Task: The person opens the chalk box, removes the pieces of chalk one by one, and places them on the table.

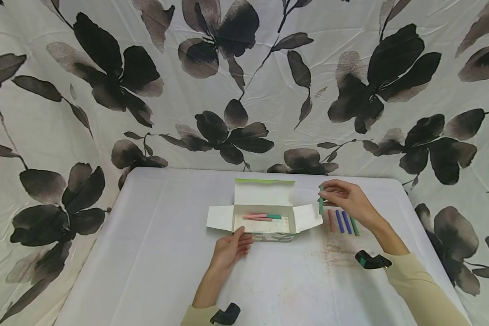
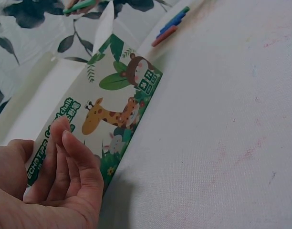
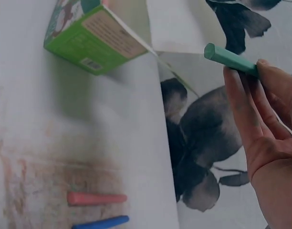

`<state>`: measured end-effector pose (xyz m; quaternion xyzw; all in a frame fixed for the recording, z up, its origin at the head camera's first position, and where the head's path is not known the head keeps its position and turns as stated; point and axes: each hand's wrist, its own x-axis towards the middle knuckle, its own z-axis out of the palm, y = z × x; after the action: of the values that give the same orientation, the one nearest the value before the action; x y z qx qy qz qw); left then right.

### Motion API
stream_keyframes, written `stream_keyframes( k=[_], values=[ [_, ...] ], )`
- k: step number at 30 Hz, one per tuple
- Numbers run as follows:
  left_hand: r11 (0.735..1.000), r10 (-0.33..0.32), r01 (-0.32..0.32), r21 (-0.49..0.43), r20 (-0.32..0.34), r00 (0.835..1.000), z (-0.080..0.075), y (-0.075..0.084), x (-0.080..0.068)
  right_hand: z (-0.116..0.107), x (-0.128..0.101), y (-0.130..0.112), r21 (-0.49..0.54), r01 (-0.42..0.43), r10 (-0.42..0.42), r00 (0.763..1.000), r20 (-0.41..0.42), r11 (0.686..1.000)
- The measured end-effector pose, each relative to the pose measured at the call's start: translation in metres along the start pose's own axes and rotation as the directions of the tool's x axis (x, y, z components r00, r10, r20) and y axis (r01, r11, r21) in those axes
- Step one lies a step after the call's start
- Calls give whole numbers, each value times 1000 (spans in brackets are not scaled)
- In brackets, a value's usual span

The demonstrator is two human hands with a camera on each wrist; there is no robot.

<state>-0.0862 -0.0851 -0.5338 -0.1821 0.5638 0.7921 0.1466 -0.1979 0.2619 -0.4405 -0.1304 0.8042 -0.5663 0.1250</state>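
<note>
A white chalk box (image 1: 274, 237) with animal pictures stands on the table with its lid and side flaps spread. Inside lie two pinkish chalk sticks (image 1: 254, 216) and a teal one (image 1: 273, 217). My left hand (image 1: 228, 250) holds the box at its front left corner, thumb at the rim and fingers along the front wall. Right of the box, my right hand (image 1: 348, 199) pinches a green chalk stick (image 3: 232, 61) between thumb and fingertips, raised above the table. Below that hand lie a red chalk (image 1: 331, 220), two blue chalks (image 1: 340, 221) and a green chalk (image 1: 354, 226).
The white table (image 1: 155, 253) bears smeared chalk marks at the right, below the row of sticks. A floral cloth (image 1: 309, 99) hangs behind the table. The box's right flap (image 1: 308, 217) reaches out toward the row of chalks.
</note>
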Motion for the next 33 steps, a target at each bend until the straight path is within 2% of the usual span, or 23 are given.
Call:
stream_keyframes(
  k=[8,18,24,33],
  values=[
    [1000,-10,11,6,-17,1000,0,1,1,-18,-15,15,22,7,-6,999,-42,1000],
    [1000,-13,13,5,-16,1000,1,1,1,-36,-37,38,4,-42,42,993,-111,999],
    [1000,-11,11,1,-18,1000,1,1,2,-45,-50,54,-44,-81,73,986,-151,996],
    [1000,-5,5,4,-12,1000,-1,-1,2,-53,-67,84,-36,-143,133,970,-202,989]
  ],
)
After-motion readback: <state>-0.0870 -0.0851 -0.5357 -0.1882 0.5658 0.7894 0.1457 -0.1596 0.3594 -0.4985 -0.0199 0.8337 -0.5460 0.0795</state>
